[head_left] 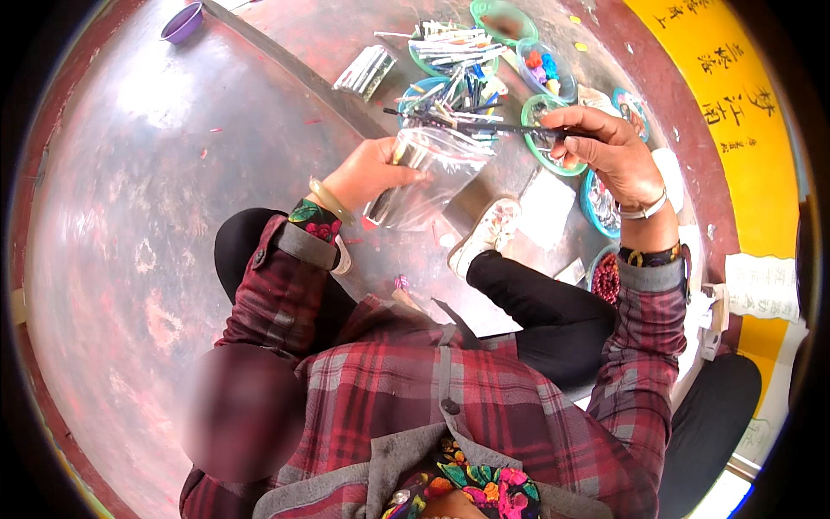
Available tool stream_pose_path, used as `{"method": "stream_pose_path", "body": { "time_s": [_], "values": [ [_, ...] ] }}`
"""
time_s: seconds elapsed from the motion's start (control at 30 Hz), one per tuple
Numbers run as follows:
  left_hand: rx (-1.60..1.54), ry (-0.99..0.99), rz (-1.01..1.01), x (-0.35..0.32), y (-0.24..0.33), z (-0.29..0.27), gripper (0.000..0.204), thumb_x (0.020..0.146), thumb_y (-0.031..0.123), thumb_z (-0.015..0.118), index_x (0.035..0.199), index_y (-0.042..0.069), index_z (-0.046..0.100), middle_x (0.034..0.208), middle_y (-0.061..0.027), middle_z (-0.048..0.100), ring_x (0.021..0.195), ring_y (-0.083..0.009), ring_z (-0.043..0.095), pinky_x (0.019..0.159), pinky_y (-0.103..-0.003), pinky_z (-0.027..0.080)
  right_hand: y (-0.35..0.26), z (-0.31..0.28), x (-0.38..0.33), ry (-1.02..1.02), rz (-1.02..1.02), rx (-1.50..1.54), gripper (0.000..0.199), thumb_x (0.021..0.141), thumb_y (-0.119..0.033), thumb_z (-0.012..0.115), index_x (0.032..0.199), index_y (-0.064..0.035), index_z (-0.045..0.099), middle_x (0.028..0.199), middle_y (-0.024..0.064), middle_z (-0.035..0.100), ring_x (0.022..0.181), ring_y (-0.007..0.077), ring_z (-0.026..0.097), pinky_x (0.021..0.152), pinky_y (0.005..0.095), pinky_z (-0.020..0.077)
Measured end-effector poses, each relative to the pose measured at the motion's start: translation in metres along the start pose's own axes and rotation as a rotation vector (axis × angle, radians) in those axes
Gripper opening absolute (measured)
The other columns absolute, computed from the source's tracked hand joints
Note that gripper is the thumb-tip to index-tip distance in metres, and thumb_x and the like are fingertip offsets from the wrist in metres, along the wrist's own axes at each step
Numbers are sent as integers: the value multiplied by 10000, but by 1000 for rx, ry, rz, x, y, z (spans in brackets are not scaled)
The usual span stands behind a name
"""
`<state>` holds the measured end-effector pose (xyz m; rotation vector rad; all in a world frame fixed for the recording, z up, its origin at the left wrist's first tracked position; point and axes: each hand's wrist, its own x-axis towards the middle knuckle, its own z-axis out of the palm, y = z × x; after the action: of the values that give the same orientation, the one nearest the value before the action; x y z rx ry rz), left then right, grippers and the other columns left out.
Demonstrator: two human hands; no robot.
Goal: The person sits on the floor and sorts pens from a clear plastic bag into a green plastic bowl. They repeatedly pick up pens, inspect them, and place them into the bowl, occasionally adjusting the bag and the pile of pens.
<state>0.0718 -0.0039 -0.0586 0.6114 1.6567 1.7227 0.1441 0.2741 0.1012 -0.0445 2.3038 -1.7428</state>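
My left hand (367, 173) is closed on a clear zip bag (445, 186) with a reddish strip along its top. Dark, slim items show through the side of the bag near my fingers; their kind I cannot make out. Raised to the right, my right hand (609, 156) pinches the end of a long, thin black stick (510, 128), perhaps a pen or brush. The stick lies roughly level and reaches left across the top of the bag. Where its far end overlaps the pens behind, its tip is hard to tell apart.
Ahead stand a green basket (418, 62) of white pens and a blue basket (403, 114) of mixed pens. A packed bag of pens (365, 71) lies beside them. More baskets curve along the right, one with red beads (607, 278). A purple bowl (181, 24) sits far left.
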Motion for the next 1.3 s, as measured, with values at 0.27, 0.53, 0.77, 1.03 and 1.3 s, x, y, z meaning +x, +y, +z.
{"method": "stream_pose_path", "body": {
  "time_s": [0.27, 0.53, 0.77, 1.03, 1.3],
  "values": [
    [-97, -107, 30, 0, -2, 2, 263, 826, 2, 589, 1089, -5, 575, 992, -32, 645, 900, -88, 576, 837, -251, 449, 5, -1, 4, 146, -16, 89, 148, 785, -43, 662, 926, -7, 634, 864, 40, 631, 750, 122, 631, 653, 209, 494],
    [-102, -140, 27, 0, -4, 4, 269, 827, 17, 599, 1095, -2, 575, 987, -23, 643, 909, -80, 564, 834, -246, 446, 8, 8, 9, 112, -17, -63, 143, 790, -11, 632, 933, -9, 620, 838, 29, 624, 744, 90, 606, 668, 201, 488],
    [-44, -150, 31, 1, -1, 8, 282, 830, 33, 608, 1107, 0, 569, 980, -3, 624, 889, -71, 546, 819, -243, 443, 12, 18, 13, -5, -37, -186, 119, 822, 11, 558, 928, -12, 606, 855, 24, 612, 778, 85, 588, 688, 214, 477],
    [-58, -170, 21, 1, -1, 13, 279, 836, 44, 606, 1109, -1, 570, 966, 6, 611, 863, -63, 532, 795, -241, 445, 21, 40, 18, -167, -28, -140, 186, 820, 35, 491, 995, 4, 548, 905, 61, 596, 835, 110, 589, 719, 242, 486],
    [-159, -163, -19, 3, -11, 16, 297, 827, 25, 604, 1123, 19, 580, 984, 4, 615, 867, -66, 537, 803, -237, 443, 27, 62, 24, 81, 141, -63, 208, 727, -11, 660, 923, 12, 597, 754, 33, 620, 719, 88, 584, 626, 212, 462]
  ]
}}
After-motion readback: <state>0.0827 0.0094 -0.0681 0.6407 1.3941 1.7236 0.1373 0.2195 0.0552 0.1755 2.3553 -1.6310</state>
